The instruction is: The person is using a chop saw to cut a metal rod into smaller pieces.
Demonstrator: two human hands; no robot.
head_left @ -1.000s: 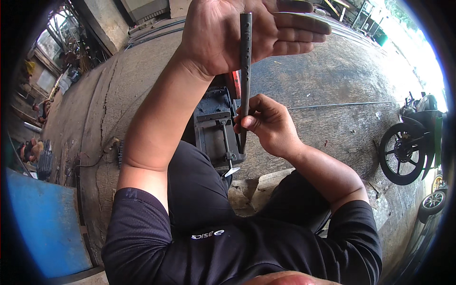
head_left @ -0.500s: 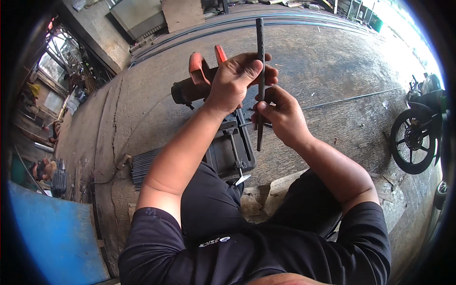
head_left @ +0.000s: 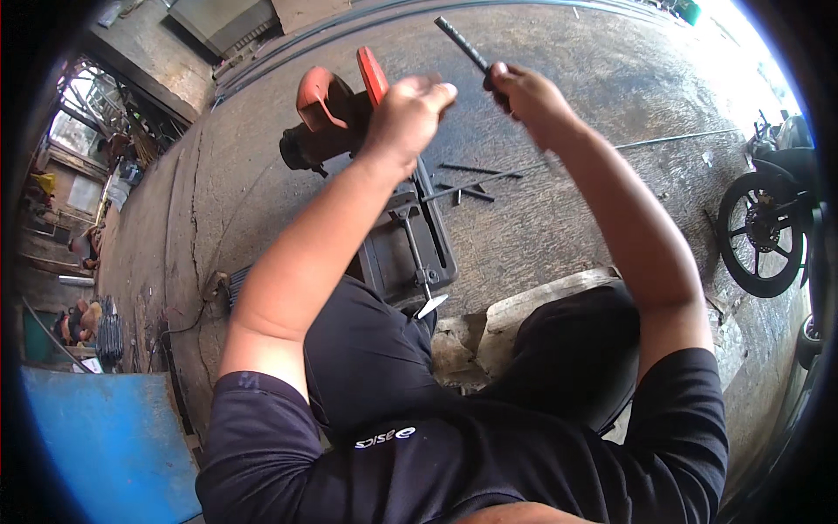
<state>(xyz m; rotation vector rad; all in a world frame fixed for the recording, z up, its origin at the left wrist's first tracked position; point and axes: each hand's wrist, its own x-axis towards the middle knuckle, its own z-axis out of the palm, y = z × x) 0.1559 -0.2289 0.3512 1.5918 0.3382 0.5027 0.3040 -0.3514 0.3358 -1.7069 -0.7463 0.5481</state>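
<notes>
My right hand (head_left: 532, 100) is closed around the lower part of a short dark ribbed steel bar (head_left: 461, 42), which tilts up to the left. My left hand (head_left: 410, 118) is apart from the bar, its thumb stretched out and its fingers partly blurred, with nothing seen in it. It is beside the orange handle (head_left: 373, 77) of a cut-off saw; whether it touches the handle I cannot tell. The saw has an orange guard (head_left: 316, 94), a dark motor (head_left: 301, 148) and a black base (head_left: 406, 253) with a clamp screw (head_left: 413, 249) before my knees.
Right of the saw, several short dark bar pieces (head_left: 480, 169) lie on the concrete floor. A long thin rod (head_left: 646, 144) stretches from the saw toward a motorcycle wheel (head_left: 761, 249). Long bars (head_left: 332, 39) lie at the back. A blue panel (head_left: 105, 437) stands at lower left.
My left hand has let go of the bar and moved left. My right hand has carried the bar up and right, and tilted it. Bar pieces on the floor have come into sight.
</notes>
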